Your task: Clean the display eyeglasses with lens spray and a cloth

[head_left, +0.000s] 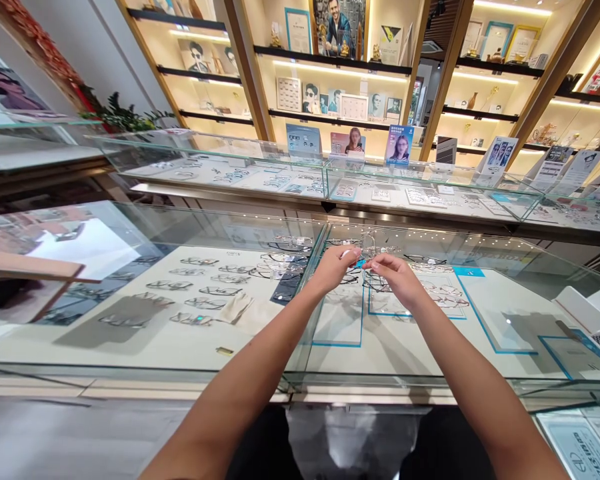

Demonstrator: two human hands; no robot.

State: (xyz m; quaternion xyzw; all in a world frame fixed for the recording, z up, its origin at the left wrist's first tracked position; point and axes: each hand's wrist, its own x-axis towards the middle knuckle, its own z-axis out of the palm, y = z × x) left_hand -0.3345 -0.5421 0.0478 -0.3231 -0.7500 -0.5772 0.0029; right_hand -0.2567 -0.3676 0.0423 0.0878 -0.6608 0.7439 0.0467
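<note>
Although the small size makes details uncertain, I see what seems to be a pair of thin-rimmed glasses (371, 244) above the glass table (370, 381), at about one o'clock from my body. The frame looks light and slender. My left hand (336, 268) and right hand (396, 275) hold it with narrow, pinching fingers. I judge that I am handling it delicately; any next move calls for light, even pressure. From it, a pale cloth (237, 309) lies toward eight o'clock, and lit shelves (330, 61) stand toward eleven.
</note>
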